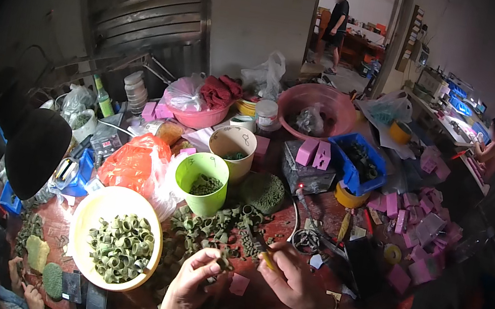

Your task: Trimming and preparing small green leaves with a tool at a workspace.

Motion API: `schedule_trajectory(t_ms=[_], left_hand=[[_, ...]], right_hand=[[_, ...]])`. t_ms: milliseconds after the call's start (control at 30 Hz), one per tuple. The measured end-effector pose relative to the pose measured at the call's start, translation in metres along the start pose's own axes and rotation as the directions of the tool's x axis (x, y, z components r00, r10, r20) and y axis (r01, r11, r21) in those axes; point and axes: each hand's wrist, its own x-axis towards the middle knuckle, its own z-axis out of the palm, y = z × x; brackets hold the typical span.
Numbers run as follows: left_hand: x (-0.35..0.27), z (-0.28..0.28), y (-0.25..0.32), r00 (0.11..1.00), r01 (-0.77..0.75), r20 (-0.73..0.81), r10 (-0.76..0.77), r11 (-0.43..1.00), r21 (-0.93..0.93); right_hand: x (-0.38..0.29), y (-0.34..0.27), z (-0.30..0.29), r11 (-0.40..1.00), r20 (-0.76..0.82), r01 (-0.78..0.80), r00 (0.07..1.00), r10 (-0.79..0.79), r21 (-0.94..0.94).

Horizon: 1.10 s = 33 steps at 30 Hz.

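Note:
My left hand (194,274) holds a small dark green ring-shaped piece (224,264) between thumb and fingertips, above the red table. To its right, my right hand (293,278) grips a tool with a yellow handle (268,260) and a dark tip; its exact kind cannot be told. The tip points up and left over small green pellets (248,242). A heap of similar green ring-shaped pieces (205,223) lies just beyond my hands. Left of my left hand, a pale yellow basin (153,261) holds many such pieces under bright light.
A lime green cup (196,202) of small pieces and a cream cup (245,168) stand behind the heap. Pink blocks (421,269) crowd the right side, near a blue bin (361,187). At lower left show another person's hands (29,290). Two people are farther back.

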Motion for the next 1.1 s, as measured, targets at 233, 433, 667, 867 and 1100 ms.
schedule_trajectory(t_ms=[233,433,667,867,1100], left_hand=[[0.001,0.003,0.002,0.997,-0.068,-0.050,0.062,0.991,-0.114],[0.001,-0.002,0.000,0.995,-0.087,-0.047,0.083,0.992,-0.093],[0.001,0.001,-0.001,0.998,-0.059,-0.016,0.057,0.991,-0.118],[0.002,0.000,-0.005,1.000,0.028,-0.001,-0.029,0.990,-0.141],[0.002,0.003,-0.006,0.997,0.063,-0.047,-0.062,0.998,0.019]], right_hand=[[-0.028,0.012,0.003,0.999,0.111,-0.031,0.993,0.029,0.012],[-0.028,0.006,0.010,0.999,0.087,0.050,0.995,-0.050,0.001],[-0.026,0.002,0.005,0.993,0.083,0.082,0.994,-0.075,-0.084],[-0.023,0.013,0.000,0.959,0.075,0.126,0.991,-0.110,-0.253],[-0.015,0.018,0.002,0.900,0.131,0.234,0.971,-0.199,-0.367]])
